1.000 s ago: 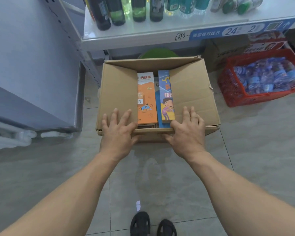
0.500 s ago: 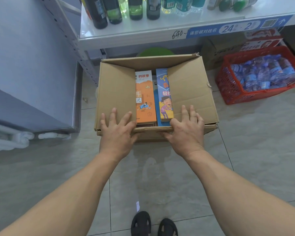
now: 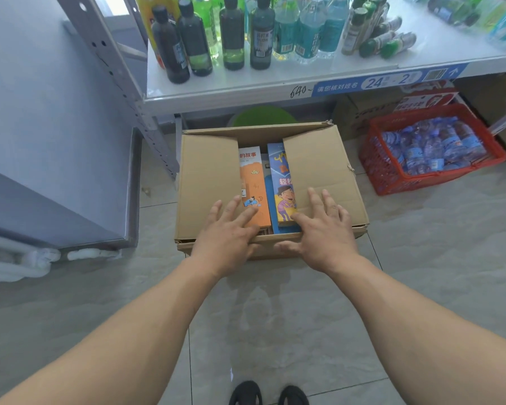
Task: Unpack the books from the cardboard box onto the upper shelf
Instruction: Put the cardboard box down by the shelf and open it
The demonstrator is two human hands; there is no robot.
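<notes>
A cardboard box [image 3: 208, 182] stands on the tiled floor below a white shelf [image 3: 246, 92]. Its two side flaps are half folded in, leaving a gap. Through the gap show an orange book [image 3: 253, 182] and a blue book [image 3: 279, 182], lying flat side by side. My left hand [image 3: 227, 233] lies with spread, straight fingers over the left flap's inner edge and the orange book's near end. My right hand [image 3: 323, 229] rests flat on the right flap near the front edge, thumb by the blue book. Neither hand grips anything.
Several bottles [image 3: 234, 33] stand on the white shelf above the box. A red crate [image 3: 438, 182] of water bottles sits on the floor to the right, with cartons [image 3: 362, 112] behind it. A grey cabinet [image 3: 41, 141] fills the left. My shoes [image 3: 268, 394] are at the bottom.
The view has tilted up, showing more of the shelf. My left hand slid right, its fingers now reaching over the orange book. My right hand stays on the right flap.
</notes>
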